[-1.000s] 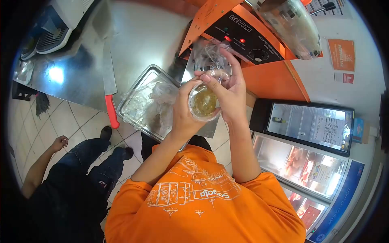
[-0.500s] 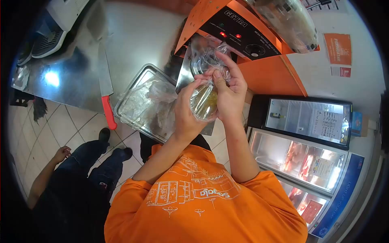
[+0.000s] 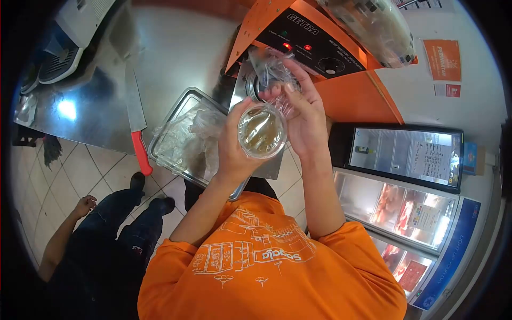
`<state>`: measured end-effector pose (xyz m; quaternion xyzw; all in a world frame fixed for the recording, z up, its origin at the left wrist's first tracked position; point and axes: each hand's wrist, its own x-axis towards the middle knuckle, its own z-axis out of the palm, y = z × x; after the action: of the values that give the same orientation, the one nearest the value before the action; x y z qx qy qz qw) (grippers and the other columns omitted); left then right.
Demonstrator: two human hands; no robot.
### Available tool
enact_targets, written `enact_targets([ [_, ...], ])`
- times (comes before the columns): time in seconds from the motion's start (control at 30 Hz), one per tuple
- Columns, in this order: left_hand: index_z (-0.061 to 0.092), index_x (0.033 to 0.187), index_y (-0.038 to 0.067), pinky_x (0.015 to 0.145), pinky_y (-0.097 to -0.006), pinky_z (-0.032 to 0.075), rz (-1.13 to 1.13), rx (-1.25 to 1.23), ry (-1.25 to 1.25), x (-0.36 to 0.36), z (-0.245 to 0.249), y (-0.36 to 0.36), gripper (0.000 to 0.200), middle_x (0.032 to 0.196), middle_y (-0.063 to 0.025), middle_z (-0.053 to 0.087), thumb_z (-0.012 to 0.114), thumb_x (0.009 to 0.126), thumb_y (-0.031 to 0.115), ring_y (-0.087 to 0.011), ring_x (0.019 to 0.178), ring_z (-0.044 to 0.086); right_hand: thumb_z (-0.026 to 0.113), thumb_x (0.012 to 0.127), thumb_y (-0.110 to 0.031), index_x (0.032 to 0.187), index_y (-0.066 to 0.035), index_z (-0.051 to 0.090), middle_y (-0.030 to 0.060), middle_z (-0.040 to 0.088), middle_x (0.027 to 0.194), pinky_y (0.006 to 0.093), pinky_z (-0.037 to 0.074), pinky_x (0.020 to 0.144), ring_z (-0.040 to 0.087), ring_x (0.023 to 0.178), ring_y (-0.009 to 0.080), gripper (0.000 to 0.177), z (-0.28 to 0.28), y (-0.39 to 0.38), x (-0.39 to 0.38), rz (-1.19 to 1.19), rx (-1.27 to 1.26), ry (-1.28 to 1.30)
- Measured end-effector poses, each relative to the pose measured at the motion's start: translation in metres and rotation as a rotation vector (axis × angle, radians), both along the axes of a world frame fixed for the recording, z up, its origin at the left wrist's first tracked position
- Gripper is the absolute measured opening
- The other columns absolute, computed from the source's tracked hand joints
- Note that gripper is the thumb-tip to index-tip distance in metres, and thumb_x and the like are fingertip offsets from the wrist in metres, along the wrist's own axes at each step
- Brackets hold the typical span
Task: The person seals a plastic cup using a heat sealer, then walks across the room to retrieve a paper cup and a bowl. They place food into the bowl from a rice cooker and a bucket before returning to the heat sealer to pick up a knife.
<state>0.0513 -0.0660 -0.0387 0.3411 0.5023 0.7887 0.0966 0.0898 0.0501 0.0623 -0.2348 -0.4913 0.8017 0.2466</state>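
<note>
My left hand point(image 3: 233, 144) is wrapped round the side of a clear round cup point(image 3: 262, 131), which holds yellowish-brown contents. My right hand point(image 3: 305, 109) has its thumb and fingers on crumpled clear plastic point(image 3: 271, 68), just above and to the right of the cup. Behind that plastic, a round metal part of the orange sealing machine point(image 3: 305, 50) shows in part. Two red lights glow on its black panel. Left of the cup, a metal tray point(image 3: 161, 140) holds loose clear plastic.
A knife with a red handle point(image 3: 141, 152) juts over the edge of the steel table point(image 3: 101, 106). A person in dark clothes point(image 3: 106, 213) is at the lower left. A glass-door fridge point(image 3: 394, 208) stands at the right. A white appliance point(image 3: 80, 21) is at the upper left.
The cup has moved a little left and down with my left hand and now shows its round face. My right hand has drawn apart from it, with its fingers on the plastic.
</note>
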Motion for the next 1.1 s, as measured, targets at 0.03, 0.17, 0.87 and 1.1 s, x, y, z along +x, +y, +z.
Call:
enact_targets([
  [0.03,0.033,0.145,0.001,0.099,-0.0361,0.050,-0.015,-0.047,0.001,-0.001,-0.001,0.000,0.101,0.131,-0.0161,0.058,0.091,0.062,0.003,-0.0259,0.117,0.060,0.059,0.097,-0.009,0.136,-0.002,0.048,0.0101,0.064,0.091,0.0351,0.053,0.086,0.063,0.087,0.0197,0.041,-0.004,0.002,-0.002,0.023,-0.031,0.071],
  [0.17,0.038,0.141,0.002,0.099,-0.0356,0.050,-0.004,-0.163,0.092,-0.012,0.005,0.000,0.096,0.128,-0.0156,0.059,0.093,0.061,0.005,-0.0253,0.117,0.061,0.061,0.096,-0.011,0.136,-0.002,0.048,0.0102,0.063,0.091,0.0353,0.053,0.084,0.062,0.084,0.0182,0.042,-0.005,0.010,-0.006,0.060,-0.046,0.091],
  [0.87,0.042,0.136,0.002,0.098,-0.0362,0.051,0.068,-0.145,0.056,-0.009,-0.005,0.012,0.087,0.128,-0.0185,0.060,0.091,0.065,0.004,-0.0269,0.114,0.063,0.069,0.095,-0.022,0.105,0.000,0.067,-0.0052,0.051,0.068,0.0199,0.036,0.052,0.046,0.058,0.0044,0.024,-0.020,0.003,-0.020,-0.297,0.084,0.026],
  [1.1,0.042,0.136,0.002,0.099,-0.0368,0.050,0.056,-0.132,0.039,-0.007,-0.008,0.012,0.087,0.128,-0.0187,0.060,0.091,0.064,0.004,-0.0268,0.115,0.063,0.069,0.095,-0.022,0.105,0.001,0.066,-0.0040,0.051,0.067,0.0203,0.035,0.052,0.045,0.057,0.0047,0.025,-0.017,0.001,-0.022,-0.376,0.083,-0.025],
])
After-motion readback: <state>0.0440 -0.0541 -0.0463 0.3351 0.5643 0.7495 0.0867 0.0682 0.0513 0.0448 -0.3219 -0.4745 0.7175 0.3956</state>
